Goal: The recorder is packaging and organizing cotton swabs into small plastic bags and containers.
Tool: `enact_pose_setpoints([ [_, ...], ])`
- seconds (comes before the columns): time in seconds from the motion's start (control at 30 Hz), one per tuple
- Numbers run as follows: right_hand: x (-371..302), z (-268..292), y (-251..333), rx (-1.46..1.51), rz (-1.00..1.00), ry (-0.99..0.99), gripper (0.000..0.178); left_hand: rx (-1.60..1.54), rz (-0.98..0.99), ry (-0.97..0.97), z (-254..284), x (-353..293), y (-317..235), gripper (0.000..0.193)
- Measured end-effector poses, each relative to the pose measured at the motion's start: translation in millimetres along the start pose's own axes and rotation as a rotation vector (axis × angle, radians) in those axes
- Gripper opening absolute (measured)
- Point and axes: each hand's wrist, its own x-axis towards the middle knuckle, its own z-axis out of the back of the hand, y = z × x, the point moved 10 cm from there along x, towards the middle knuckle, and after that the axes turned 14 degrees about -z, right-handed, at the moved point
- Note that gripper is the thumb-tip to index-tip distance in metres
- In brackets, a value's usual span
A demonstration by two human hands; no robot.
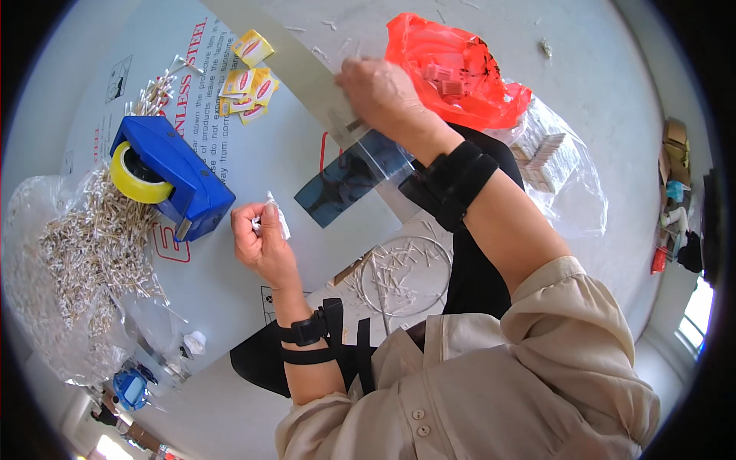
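My left hand (266, 244) is closed around a small white bundle (280, 219) above the table; too little of it shows to tell its kind. My right hand (381, 93) is raised over the table's far right edge, beside a red plastic bag (441, 69). Its fingers curl inward and are smeared by motion, so whether they hold anything is unclear. Between my hands a dark see-through sheet (333, 188) lies on the tabletop. Left of my left hand stands a blue tape dispenser (192, 192) with a yellow roll of tape (132, 178).
Many loose cotton swabs (92, 238) spill from a clear bag at the left. Yellow packets (249, 92) lie on the table (261, 165). Right of my knee, a clear bag (583, 195) holds white packs. Below the table edge, swabs lie around a round wire frame (448, 280).
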Motion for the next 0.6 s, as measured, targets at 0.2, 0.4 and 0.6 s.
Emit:
enact_pose_setpoints([
  [0.2, -94, 52, 45, 0.097, 0.369, -0.052, 0.024, -0.235, 0.172, -0.143, 25, -6, 24, 0.016],
  [0.4, -182, 32, 39, 0.009, 0.387, 0.162, 0.063, -0.444, 0.423, -0.218, 40, -33, 30, 0.014],
  [0.6, -173, 39, -5, -0.146, 0.259, 0.044, 0.076, -0.414, 0.491, -0.074, 56, -81, 7, 0.015],
])
